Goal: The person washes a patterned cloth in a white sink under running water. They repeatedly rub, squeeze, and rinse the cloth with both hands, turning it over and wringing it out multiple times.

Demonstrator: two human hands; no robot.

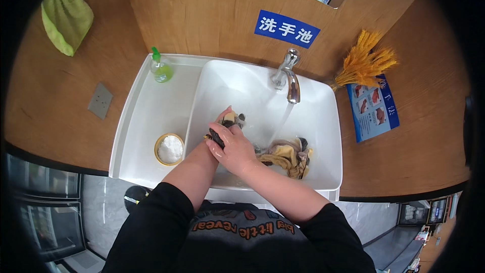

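Over the left part of the white sink [323, 121], my hands press together around a wet yellow-and-dark cloth [230, 118]. My right hand [233, 147] lies on top, its fingers curled over a dark part of the cloth. Beneath it is my left hand [223, 115], mostly covered; a few fingertips show beside the yellow part. A second wet cloth [288, 157], tan with dark patches, lies crumpled in the basin to the right of my hands. Water runs from the chrome faucet [292, 78] down toward it. Whether these cloths are socks or gloves cannot be made out.
On the left counter [144, 116] stand a yellow-rimmed bowl of white powder [170, 149] and a green pump bottle [161, 68]. A green towel [65, 15] hangs at upper left. Dried yellow stalks [366, 61] and a blue leaflet [374, 109] are right of the sink.
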